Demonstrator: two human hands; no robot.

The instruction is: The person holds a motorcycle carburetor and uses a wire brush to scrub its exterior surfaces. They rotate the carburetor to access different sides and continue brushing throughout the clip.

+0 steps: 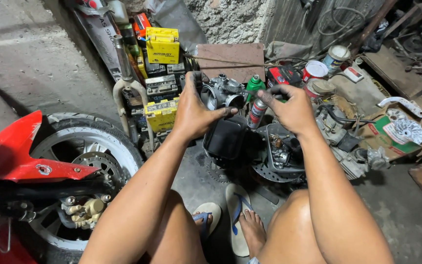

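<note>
Left hand [194,115] clamps carburetor [223,93], bore lying left-right, throat facing left. Right hand [293,110] just right of it, fingers pinched; contents cannot be told. Left nearer.

Both forearms extend forward from bare, bent knees — the person is seated low. The left hand [195,113] is raised, back toward the camera, fingers curled closed in a grip, thumb pointing right. The right hand [292,108] sits level beside it — fingers bent, fingertips pinched together toward the left.
</note>
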